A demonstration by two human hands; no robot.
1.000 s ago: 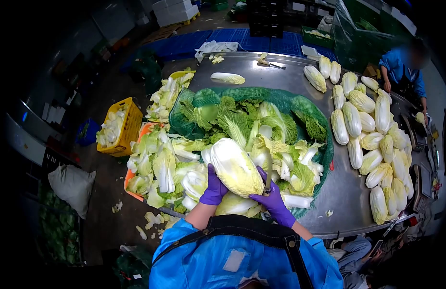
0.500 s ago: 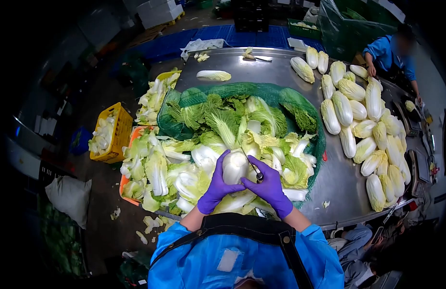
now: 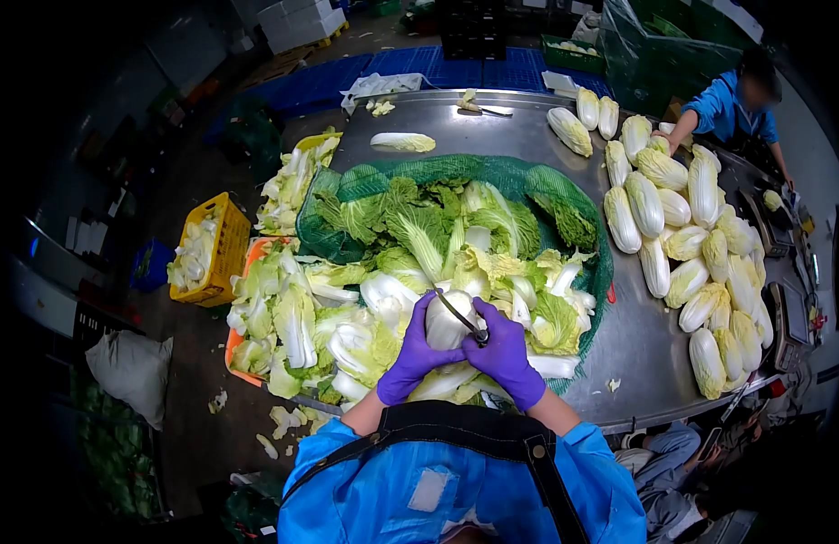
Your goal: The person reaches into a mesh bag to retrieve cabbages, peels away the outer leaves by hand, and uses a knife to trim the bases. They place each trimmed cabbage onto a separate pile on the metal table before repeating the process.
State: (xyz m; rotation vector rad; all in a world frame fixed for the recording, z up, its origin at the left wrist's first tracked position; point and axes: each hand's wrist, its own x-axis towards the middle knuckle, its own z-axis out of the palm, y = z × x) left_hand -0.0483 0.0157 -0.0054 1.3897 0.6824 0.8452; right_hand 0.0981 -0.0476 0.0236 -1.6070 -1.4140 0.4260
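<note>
A: Since half a second back your knife [image 3: 458, 315] has dropped. The blade pointed up past the head then; now it lies slanted across the cabbage [image 3: 445, 334]. Your right hand [image 3: 507, 355] has slid a bit left, closer to the other one.
B: Hands?
A: Your left hand [image 3: 410, 358], in a purple glove, wraps the left side of the cabbage with the fingers curled over it. Your right hand is clenched on the knife handle, and the thin dark blade touches the pale top of the head.
B: Where's the cabbage?
A: At the near edge of the table [image 3: 637, 340], on the leaf heap [image 3: 297, 317], just in front of your apron [image 3: 456, 424]. It is smooth and whitish, with its rounded end towards the camera.
B: Around it?
A: Crinkly green-and-white outer leaves are piled on a green mesh net [image 3: 528, 177] spread over the dull steel table. On the right lie the trimmed cabbages [image 3: 644, 204], long, oval and pale yellow, packed close. Left of the table is an orange crate [image 3: 230, 349] under loose leaves. Beyond it is a yellow slatted crate [image 3: 231, 238] holding white scraps.
B: Anyone else?
A: A co-worker in a blue sleeve [image 3: 710, 104] is at the far right, one hand now down on the trimmed cabbages.
</note>
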